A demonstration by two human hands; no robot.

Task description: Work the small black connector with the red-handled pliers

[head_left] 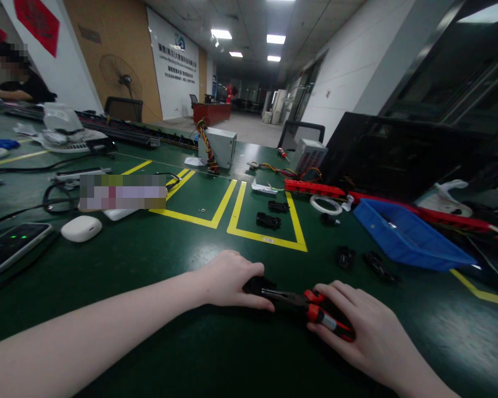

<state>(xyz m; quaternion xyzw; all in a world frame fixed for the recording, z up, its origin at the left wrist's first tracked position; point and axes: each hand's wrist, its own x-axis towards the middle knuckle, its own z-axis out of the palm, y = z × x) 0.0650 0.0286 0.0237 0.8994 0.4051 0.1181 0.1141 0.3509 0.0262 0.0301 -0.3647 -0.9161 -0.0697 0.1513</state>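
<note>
Near the front of the green table, my right hand (359, 326) is closed round the red and black handles of long-nose pliers (290, 300). The jaws point left and reach a small black part (255, 285), which my left hand (230, 282) pinches between thumb and fingers. Whether the jaws grip the part or only touch it, I cannot tell. Two similar black parts (268, 220) lie inside a yellow taped outline beyond my hands. More black pieces (379, 266) rest at the right, by the blue bin.
A blue plastic bin (410, 237) stands at the right, with a red strip (315, 188) behind it. Two metal power supply boxes (224, 146) sit farther back. On the left are a white rounded case (81, 228), a black-faced device (14, 246) and cables. A person (20, 77) sits far left.
</note>
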